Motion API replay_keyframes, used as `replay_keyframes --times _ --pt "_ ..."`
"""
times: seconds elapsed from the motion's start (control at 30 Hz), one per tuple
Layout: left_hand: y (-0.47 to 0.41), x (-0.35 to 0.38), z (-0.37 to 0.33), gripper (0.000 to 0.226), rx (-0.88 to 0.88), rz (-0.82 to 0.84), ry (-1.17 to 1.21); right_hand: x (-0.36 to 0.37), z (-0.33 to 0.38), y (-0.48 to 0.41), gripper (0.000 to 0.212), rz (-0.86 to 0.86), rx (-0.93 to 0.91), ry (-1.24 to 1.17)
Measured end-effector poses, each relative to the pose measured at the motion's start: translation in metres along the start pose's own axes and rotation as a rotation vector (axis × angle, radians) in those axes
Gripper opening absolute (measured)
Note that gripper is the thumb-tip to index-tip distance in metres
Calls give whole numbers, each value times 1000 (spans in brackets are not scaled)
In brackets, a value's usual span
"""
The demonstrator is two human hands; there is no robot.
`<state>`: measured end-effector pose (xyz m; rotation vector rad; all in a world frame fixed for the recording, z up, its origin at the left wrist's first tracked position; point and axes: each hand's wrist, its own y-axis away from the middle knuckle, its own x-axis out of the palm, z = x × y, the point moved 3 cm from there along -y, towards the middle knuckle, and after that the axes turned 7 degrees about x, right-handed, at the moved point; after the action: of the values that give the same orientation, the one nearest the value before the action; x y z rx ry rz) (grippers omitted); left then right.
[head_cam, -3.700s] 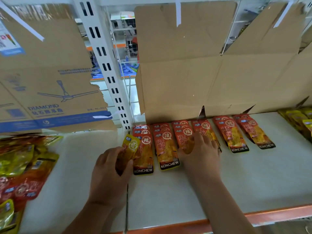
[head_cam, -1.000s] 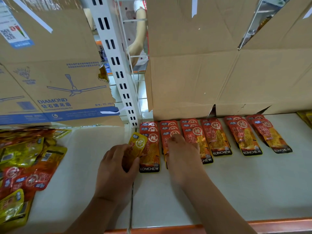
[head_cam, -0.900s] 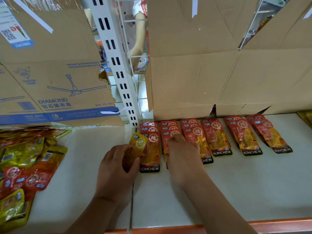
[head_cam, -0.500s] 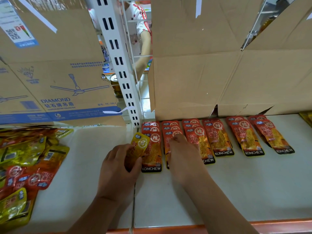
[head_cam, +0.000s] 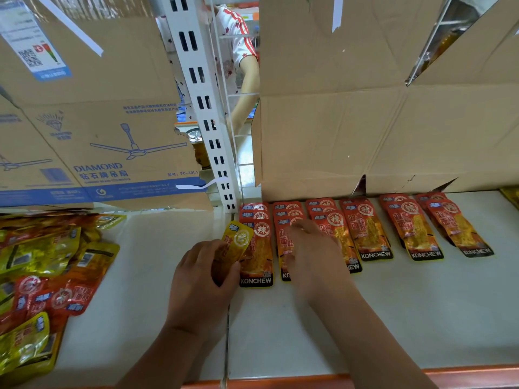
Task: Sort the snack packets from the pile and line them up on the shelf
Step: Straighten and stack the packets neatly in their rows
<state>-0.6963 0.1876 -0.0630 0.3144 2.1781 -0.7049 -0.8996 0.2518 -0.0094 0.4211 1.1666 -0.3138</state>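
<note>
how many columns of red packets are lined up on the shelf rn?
6, in one row below the cardboard: first, second partly under the right hand, third, fourth, fifth, sixth. Packets within stacks partly hidden.

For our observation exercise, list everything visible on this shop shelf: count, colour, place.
red snack packets: six overlapping columns, red, back right of shelf
yellow snack packet: one, yellow, centre, held
mixed packet pile: one, yellow and red, left
fan carton: one, brown, blue print, back left
plain cardboard panels: several, brown, back right
slotted upright: one, white, between them
shelf: one, white, orange front edge
left hand: grips yellow snack packet
right hand: flat on red snack packets
</note>
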Motion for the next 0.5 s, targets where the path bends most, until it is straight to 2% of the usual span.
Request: replay_keyframes --times 0.2,0.5 --pt "-1 0 -1 46 4 -10 2 -1 -11 2 39 -88 11 -114" --pt "0 -4 -5 46 25 -42 43 12 -10 20 21 -213 -6 -201"
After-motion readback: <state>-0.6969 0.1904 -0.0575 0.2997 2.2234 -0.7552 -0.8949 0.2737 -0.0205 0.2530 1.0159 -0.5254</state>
